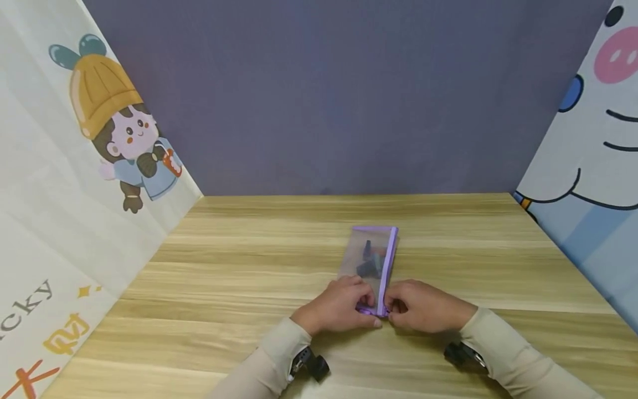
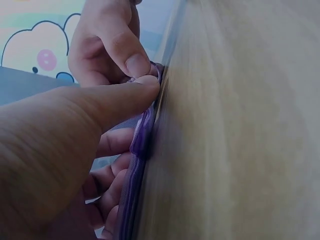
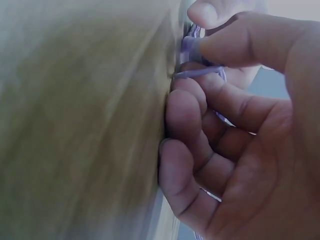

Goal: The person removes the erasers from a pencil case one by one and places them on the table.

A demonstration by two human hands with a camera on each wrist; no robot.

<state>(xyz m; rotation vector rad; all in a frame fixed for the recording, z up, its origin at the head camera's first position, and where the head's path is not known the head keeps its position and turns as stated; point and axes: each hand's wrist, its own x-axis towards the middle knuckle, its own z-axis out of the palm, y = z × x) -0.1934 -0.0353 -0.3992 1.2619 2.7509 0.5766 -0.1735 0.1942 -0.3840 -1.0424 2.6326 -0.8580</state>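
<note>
Purple-trimmed mesh pouch (image 1: pixel 355 255) on bench (image 1: pixel 239 266), lower centre of frame; left hand (image 1: pixel 341 306) grips its bottom edge, right hand (image 1: pixel 426 307) pinches its lower-right corner. Edge probably best kept taut and flat, any pull straight.

Passing room round the pouch (image 1: pixel 355 252) except at its near end — left hand (image 1: pixel 343 306), right hand (image 1: pixel 426 309) there
</note>
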